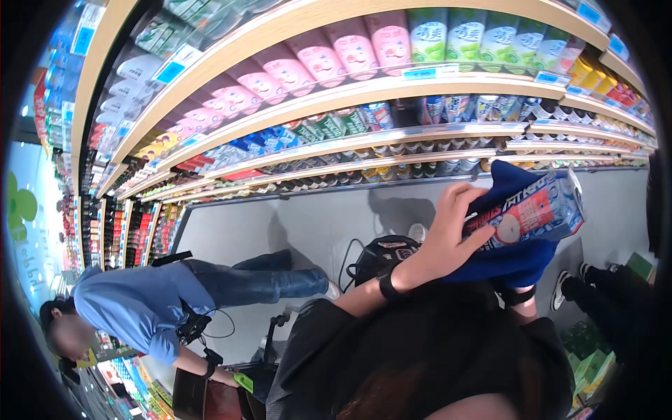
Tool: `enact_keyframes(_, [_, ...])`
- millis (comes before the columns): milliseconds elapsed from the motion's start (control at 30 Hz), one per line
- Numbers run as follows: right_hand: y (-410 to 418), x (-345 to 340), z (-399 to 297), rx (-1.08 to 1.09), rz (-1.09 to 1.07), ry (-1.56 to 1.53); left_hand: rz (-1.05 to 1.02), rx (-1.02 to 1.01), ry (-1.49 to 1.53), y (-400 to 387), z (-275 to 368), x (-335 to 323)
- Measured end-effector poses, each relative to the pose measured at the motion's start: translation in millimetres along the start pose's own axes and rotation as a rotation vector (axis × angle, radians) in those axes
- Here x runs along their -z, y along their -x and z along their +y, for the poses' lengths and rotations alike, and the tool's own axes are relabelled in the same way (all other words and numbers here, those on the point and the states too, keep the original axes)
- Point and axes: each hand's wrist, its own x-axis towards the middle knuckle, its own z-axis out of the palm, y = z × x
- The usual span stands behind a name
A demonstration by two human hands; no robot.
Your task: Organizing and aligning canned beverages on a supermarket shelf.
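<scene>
My left hand (446,231) grips the near end of a large blue, red and silver printed drink can (530,212), with the thumb on its lower side and the fingers over its upper side. The can lies tilted, its silver end towards the upper right. Beneath and behind it is a dark blue cloth (506,262), which shows on both sides of the can. My right forearm, with a black wristband (517,295), reaches up to this cloth; my right hand is hidden by the cloth and the can, so its grip cannot be told.
Curved-looking shelves (325,123) of drink bottles and cans run across the top. A black bag (386,252) is by my left forearm. At left a person in a blue shirt (136,302) holds a green object (243,382) over a dark container. Another person's legs (604,294) and green boxes stand at right.
</scene>
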Motion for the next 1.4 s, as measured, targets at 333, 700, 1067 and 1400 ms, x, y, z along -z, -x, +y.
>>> enact_keyframes(333, [-2, -15, -28, -0.064, 0.027, -0.404, 0.256, -0.001, -0.116, 13, -5, -17])
enact_keyframes(700, [-22, -40, -64, -0.135, 0.009, -0.73, 0.072, 0.328, 0.672, 19, -13, -18])
enact_keyframes(1067, [-43, -1, -48, 0.339, -0.551, 0.111, -0.456, 1.126, 1.263, 8, -34, 8])
enact_keyframes(1400, [-33, -30, -1, -0.175, -0.288, -0.758, -0.171, 1.087, 1.456, 6, -31, 14])
